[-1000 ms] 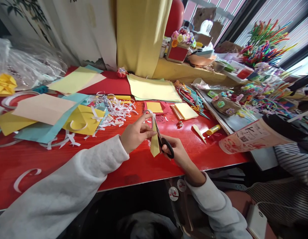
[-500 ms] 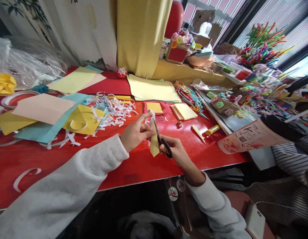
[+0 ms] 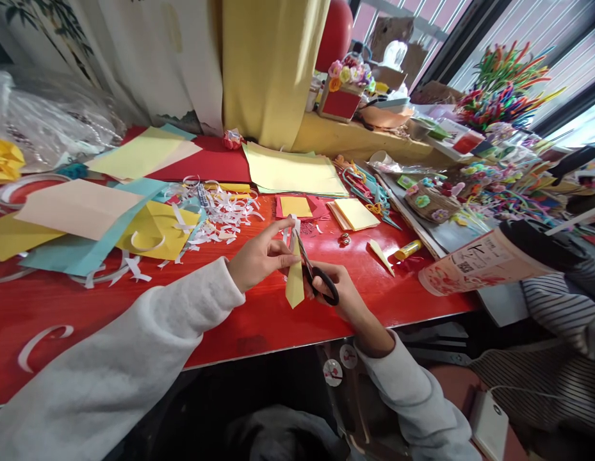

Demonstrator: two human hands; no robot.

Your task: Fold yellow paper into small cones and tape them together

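Between thumb and fingers, my left hand point(image 3: 262, 257) pinches a narrow folded piece of yellow paper point(image 3: 295, 285) that hangs down to a pointed lower end. A whitish strip shows at its top, near my fingertip. Black-handled scissors point(image 3: 328, 289) are in my right hand point(image 3: 344, 291), their blades pointing up and lying along the paper's right edge. I cannot tell how far the blades are apart. Both hands are just above the red table point(image 3: 230, 333). To the right lie a small folded yellow paper cone point(image 3: 382, 257) and a yellow glue stick point(image 3: 407, 250).
White paper shreds point(image 3: 225, 214) and coloured sheets point(image 3: 81, 208) cover the left side. Behind my hands are yellow sheets point(image 3: 292, 168) and small paper squares point(image 3: 357, 214). A tilted drink cup point(image 3: 474, 259) stands at the right edge, near a pile of craft flowers point(image 3: 499, 182).
The scissors have turned slightly, their handle shifting a little right and away from the paper's lower end. The paper's tip has moved slightly left and down. Both hands keep their grip.
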